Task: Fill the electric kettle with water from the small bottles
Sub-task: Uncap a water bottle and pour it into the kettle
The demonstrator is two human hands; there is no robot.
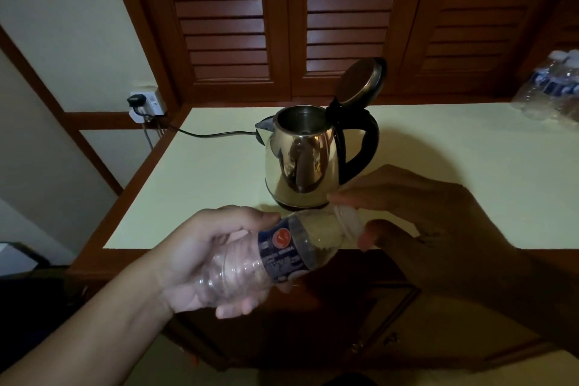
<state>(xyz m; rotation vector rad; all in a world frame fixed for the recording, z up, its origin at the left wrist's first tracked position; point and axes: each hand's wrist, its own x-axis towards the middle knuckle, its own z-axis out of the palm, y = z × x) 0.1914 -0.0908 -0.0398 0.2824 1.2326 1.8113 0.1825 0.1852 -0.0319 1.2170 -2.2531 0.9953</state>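
Observation:
A steel electric kettle [302, 163] with a black handle stands on the pale countertop [203, 185], its lid [360, 81] swung up and open. In front of it I hold a small clear plastic bottle [275, 257] with a blue label, lying on its side. My left hand [203, 254] grips the bottle's body. My right hand [416, 213], in shadow, pinches the white cap [346, 218] at the neck between thumb and fingers. Whether the bottle holds water is hard to tell.
A shrink-wrapped pack of small bottles [548, 91] sits at the counter's far right. The kettle's black cord [213, 134] runs left to a wall socket [147, 102]. Wooden louvred doors [344, 19] stand behind the counter, cabinet doors [438, 329] below it.

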